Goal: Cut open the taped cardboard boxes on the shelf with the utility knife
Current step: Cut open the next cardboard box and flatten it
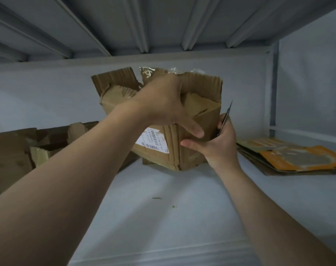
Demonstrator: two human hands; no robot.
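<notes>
Fingers of the left hand (163,106) curl over the box (153,156); right hand (219,144) grips the knife (225,119), blade up

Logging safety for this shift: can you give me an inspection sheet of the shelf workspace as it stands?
Surface: pale grey shelf, boxes on it.
Job's things: box tilted, flaps up; knife blade points up.
Clutter: opened boxes left; flattened cardboard right; small scraps.
Grippers: left hand grips the box top; right hand holds the knife, thumb on box.
Cables: nothing seen.
Surroundings: ribbed upper shelf, grey wall behind.
</notes>
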